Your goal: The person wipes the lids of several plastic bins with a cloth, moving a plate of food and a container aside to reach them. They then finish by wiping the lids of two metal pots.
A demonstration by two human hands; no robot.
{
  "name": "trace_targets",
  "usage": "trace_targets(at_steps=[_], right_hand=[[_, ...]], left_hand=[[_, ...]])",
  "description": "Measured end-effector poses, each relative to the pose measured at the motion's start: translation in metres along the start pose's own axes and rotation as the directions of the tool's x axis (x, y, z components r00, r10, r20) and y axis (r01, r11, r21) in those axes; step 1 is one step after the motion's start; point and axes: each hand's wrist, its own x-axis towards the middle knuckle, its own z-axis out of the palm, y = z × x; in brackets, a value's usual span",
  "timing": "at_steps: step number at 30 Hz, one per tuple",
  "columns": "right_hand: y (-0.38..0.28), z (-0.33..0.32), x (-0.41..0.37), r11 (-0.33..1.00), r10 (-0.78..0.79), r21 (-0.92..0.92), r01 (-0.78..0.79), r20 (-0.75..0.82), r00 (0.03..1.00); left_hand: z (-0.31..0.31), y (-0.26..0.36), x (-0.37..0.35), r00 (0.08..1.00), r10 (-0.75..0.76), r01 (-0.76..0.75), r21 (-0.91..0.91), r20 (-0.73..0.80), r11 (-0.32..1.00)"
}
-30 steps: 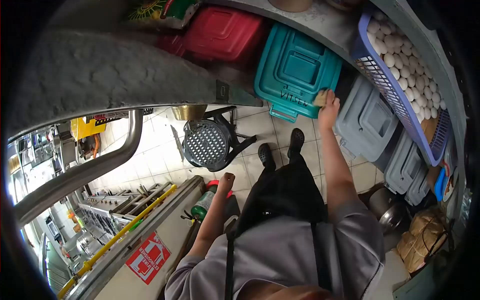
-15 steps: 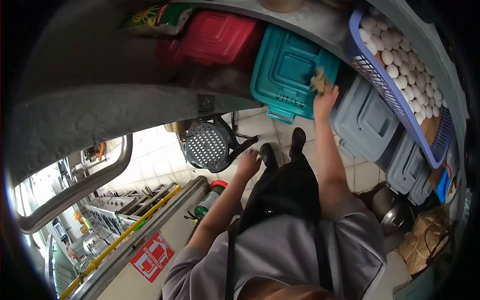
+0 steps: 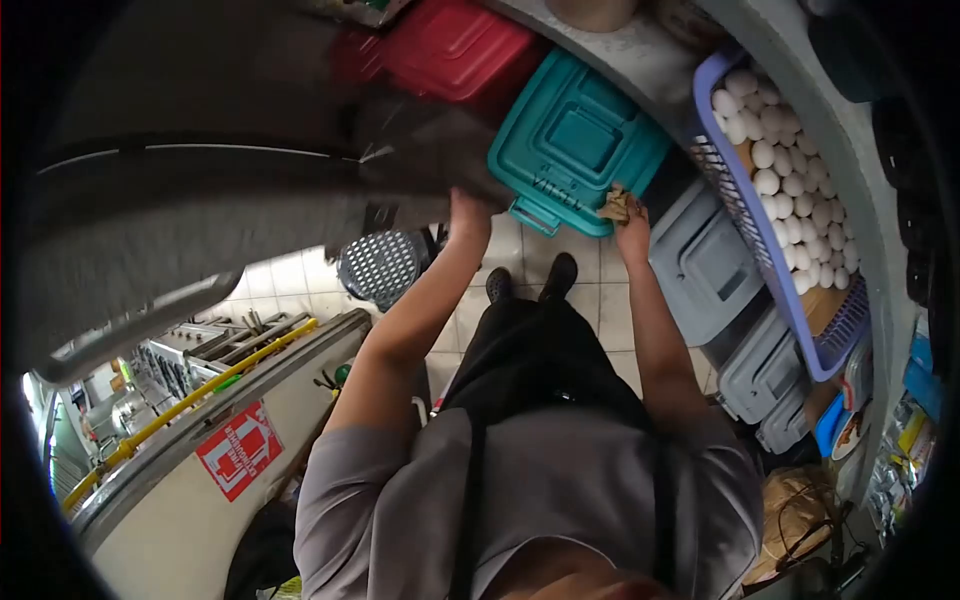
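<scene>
My right hand (image 3: 632, 235) is closed on a crumpled tan cloth (image 3: 618, 205), which is over the front right corner of a teal bin lid (image 3: 570, 130). Dark lettering marks that lid near its front edge. Over on the left, my left hand (image 3: 470, 212) is at the end of a dark counter edge (image 3: 300, 205), close to the teal bin. Its fingers are blurred and partly lost against the dark surface, so I cannot see whether they grip anything. A shiny, clear-looking patch (image 3: 420, 135) shows just beyond that hand.
A red bin (image 3: 460, 50) stands left of the teal one; grey lidded bins (image 3: 710, 265) are to the right. A purple basket (image 3: 715, 160) of eggs (image 3: 790, 185) sits above them. A black perforated stool (image 3: 380, 265) is on the tiled floor. A yellow pipe (image 3: 190, 410) runs at lower left.
My left hand has risen from above the floor to the counter edge. My right hand, still holding the cloth, has drawn back toward the lid's front edge. The head view has shifted.
</scene>
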Motion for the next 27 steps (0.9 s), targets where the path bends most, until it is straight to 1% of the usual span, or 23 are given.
trace_targets(at_steps=[1, 3, 4, 5, 7, 8, 10, 11, 12, 13, 14, 16, 17, 18, 19, 20, 21, 22, 23, 24, 25, 26, 27], right_hand=[[0.006, -0.008, 0.006, 1.000, -0.011, -0.007, 0.011, -0.004, 1.000], [0.011, -0.020, 0.013, 0.956, 0.175, 0.236, -0.176, 0.026, 0.984], [-0.021, -0.042, 0.013, 0.912, 0.257, 0.327, -0.248, 0.016, 0.966], [-0.029, -0.037, 0.015, 0.916, 0.245, 0.323, -0.238, 0.017, 0.969], [-0.043, -0.028, 0.018, 0.990, -0.036, 0.127, 0.056, -0.155, 0.987], [-0.056, -0.021, 0.023, 0.990, -0.049, 0.122, 0.067, -0.151, 0.987], [-0.093, -0.021, 0.037, 0.950, -0.192, 0.213, 0.228, -0.178, 0.965], [-0.096, -0.018, 0.051, 0.950, -0.200, 0.208, 0.234, -0.173, 0.964], [-0.100, -0.010, 0.073, 0.973, -0.044, 0.219, 0.074, -0.138, 0.989], [-0.103, 0.001, 0.092, 0.970, 0.119, 0.224, -0.094, -0.100, 0.988], [-0.092, 0.029, 0.108, 0.971, 0.116, 0.221, -0.092, -0.096, 0.989], [-0.059, 0.099, 0.140, 0.885, 0.213, 0.441, -0.147, -0.105, 0.971], [-0.065, 0.113, 0.149, 0.888, 0.211, 0.437, -0.145, -0.108, 0.971], [-0.077, 0.128, 0.151, 0.982, 0.062, 0.186, -0.037, -0.130, 0.990], [-0.083, 0.137, 0.147, 0.994, -0.081, -0.077, 0.073, -0.105, 0.991], [-0.081, 0.135, 0.147, 0.985, -0.167, -0.072, 0.156, -0.189, 0.968], [-0.078, 0.124, 0.151, 0.986, -0.161, -0.077, 0.149, -0.189, 0.969], [-0.072, 0.106, 0.151, 0.995, -0.099, 0.021, 0.097, 0.159, 0.982], [-0.072, 0.091, 0.151, 0.995, -0.061, 0.097, 0.016, 0.482, 0.874], [-0.069, 0.090, 0.148, 0.958, -0.251, 0.224, 0.178, 0.363, 0.897], [-0.075, 0.078, 0.153, 0.959, -0.251, 0.218, 0.180, 0.361, 0.898], [-0.080, 0.064, 0.164, 0.978, -0.168, 0.195, 0.079, 0.499, 0.850], [-0.095, 0.045, 0.174, 0.987, -0.085, 0.158, -0.019, 0.623, 0.778]], left_hand=[[0.010, 0.001, -0.006, 0.999, -0.027, 0.024, 0.063, 0.038, 0.998], [-0.001, -0.006, -0.027, 0.969, -0.061, 0.067, -0.015, 0.241, 0.998], [0.009, -0.009, -0.034, 0.960, -0.091, 0.110, -0.059, 0.267, 0.992], [0.019, -0.012, -0.041, 0.948, -0.117, 0.153, -0.101, 0.295, 0.983], [0.017, -0.019, -0.060, 0.890, -0.152, 0.190, -0.047, 0.430, 0.981], [0.027, -0.023, -0.070, 0.885, -0.178, 0.230, -0.071, 0.430, 0.971], [0.041, -0.032, -0.093, 0.872, -0.222, 0.285, -0.083, 0.437, 0.955], [0.043, -0.036, -0.104, 0.864, -0.239, 0.300, -0.074, 0.443, 0.951], [0.055, -0.038, -0.109, 0.815, -0.292, 0.390, -0.102, 0.501, 0.915], [0.066, -0.041, -0.116, 0.757, -0.336, 0.475, -0.120, 0.560, 0.872], [0.071, -0.044, -0.127, 0.750, -0.351, 0.513, -0.158, 0.560, 0.844], [0.087, -0.049, -0.144, 0.758, -0.406, 0.564, -0.199, 0.510, 0.802], [0.105, -0.048, -0.154, 0.769, -0.435, 0.572, -0.200, 0.468, 0.796], [0.129, -0.048, -0.161, 0.778, -0.423, 0.571, -0.241, 0.465, 0.785], [0.145, -0.049, -0.171, 0.780, -0.412, 0.563, -0.239, 0.471, 0.791], [0.157, -0.049, -0.178, 0.761, -0.390, 0.546, -0.187, 0.518, 0.817], [0.164, -0.052, -0.180, 0.740, -0.372, 0.525, -0.136, 0.560, 0.840], [0.159, -0.054, -0.181, 0.705, -0.355, 0.491, -0.063, 0.614, 0.869], [0.162, -0.056, -0.182, 0.712, -0.344, 0.483, -0.071, 0.612, 0.873], [0.168, -0.057, -0.182, 0.706, -0.338, 0.461, -0.042, 0.623, 0.887], [0.176, -0.059, -0.186, 0.695, -0.335, 0.439, -0.008, 0.636, 0.898], [0.184, -0.066, -0.185, 0.661, -0.281, 0.433, -0.048, 0.696, 0.900], [0.184, -0.072, -0.181, 0.668, -0.283, 0.429, -0.045, 0.688, 0.902]])
